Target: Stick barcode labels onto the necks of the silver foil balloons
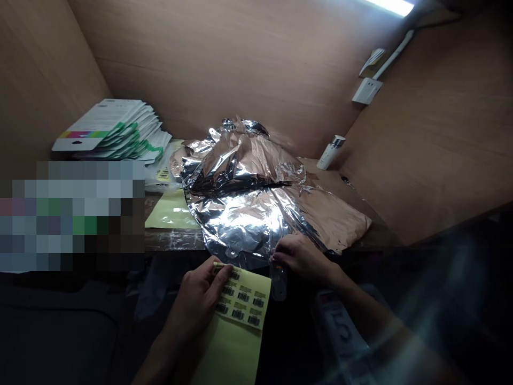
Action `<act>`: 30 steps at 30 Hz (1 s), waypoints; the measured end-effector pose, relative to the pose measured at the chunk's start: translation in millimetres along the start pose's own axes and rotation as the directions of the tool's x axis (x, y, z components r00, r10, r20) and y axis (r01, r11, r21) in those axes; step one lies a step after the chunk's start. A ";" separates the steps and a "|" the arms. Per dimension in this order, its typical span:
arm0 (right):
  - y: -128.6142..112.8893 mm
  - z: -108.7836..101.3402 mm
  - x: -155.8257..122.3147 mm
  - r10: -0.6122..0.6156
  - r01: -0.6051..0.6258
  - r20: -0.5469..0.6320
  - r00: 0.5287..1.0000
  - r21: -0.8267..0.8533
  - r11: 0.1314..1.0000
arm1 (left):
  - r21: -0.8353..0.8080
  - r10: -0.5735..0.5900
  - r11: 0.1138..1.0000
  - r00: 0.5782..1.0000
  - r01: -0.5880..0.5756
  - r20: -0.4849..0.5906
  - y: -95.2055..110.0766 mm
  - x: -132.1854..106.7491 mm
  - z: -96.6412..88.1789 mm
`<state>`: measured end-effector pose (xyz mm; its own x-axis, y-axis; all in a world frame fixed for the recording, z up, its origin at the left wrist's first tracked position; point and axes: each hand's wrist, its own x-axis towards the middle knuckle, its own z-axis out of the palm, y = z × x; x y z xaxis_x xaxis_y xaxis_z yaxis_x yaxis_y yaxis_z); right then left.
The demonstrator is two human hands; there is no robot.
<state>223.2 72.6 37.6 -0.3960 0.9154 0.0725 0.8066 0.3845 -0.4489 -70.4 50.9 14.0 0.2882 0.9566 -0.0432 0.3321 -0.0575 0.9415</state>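
Observation:
My left hand (202, 291) is closed on a yellow sheet of barcode labels (243, 297), thumb on top near its upper left corner. The sheet has rows of printed black barcodes at its upper end and plain yellow backing below. Just right of it, my right hand (298, 256) pinches the top of a small clear plastic packet (279, 286) with something orange near its top; its contents are too dim to make out. Beyond both hands, a large pile of shiny silver foil (248, 214) lies crumpled on the table and hangs over its front edge.
White cards with green and rainbow edges (108, 128) are stacked at the back left. A yellow sheet (172, 208) lies beside the foil. A white bottle (331, 152) stands at the back right, below a wall socket (367, 91). Wooden panels enclose the table.

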 end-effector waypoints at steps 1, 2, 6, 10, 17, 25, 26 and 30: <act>1.4 4.0 1.0 0.002 -0.003 -0.014 1.000 -0.107 0.994 | 0.000 0.001 1.000 1.000 -0.001 0.006 -0.5 -0.1 -0.4; 3.2 6.6 0.8 0.016 -0.024 -0.038 0.999 -0.210 0.977 | -0.001 0.002 1.000 1.000 -0.002 0.009 -1.5 -0.4 -1.1; 17.1 0.8 -6.9 0.000 -0.044 -0.113 0.994 -0.385 0.922 | -0.005 0.006 1.000 1.000 -0.006 0.012 -8.6 -0.9 -6.0; 34.2 -10.4 -10.6 -0.102 0.099 0.003 0.995 -0.284 0.954 | 0.052 0.075 0.995 0.992 -0.081 0.105 -9.6 4.3 -10.9; 50.6 -23.3 10.7 -0.190 0.186 0.171 0.967 0.038 0.982 | 0.131 0.394 0.866 0.820 -0.482 0.415 26.3 19.5 7.2; 41.8 -49.4 6.0 -0.218 0.236 0.173 0.960 -0.091 0.967 | 0.267 0.441 0.737 0.742 -0.620 0.506 31.3 48.6 40.4; 40.3 -51.2 0.4 -0.250 0.275 0.152 0.956 -0.171 0.946 | 0.241 0.437 0.760 0.748 -0.604 0.499 30.5 50.4 40.9; 39.8 -50.5 -22.5 -0.362 0.367 0.121 0.924 -0.538 0.758 | -0.004 0.448 0.862 0.760 -0.507 0.471 34.3 49.9 36.0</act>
<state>286.3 73.4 63.1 -0.7111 0.6925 0.1213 0.7024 0.6922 0.1657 -12.3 86.4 32.1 0.7909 0.5662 0.2319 0.1368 -0.5331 0.8349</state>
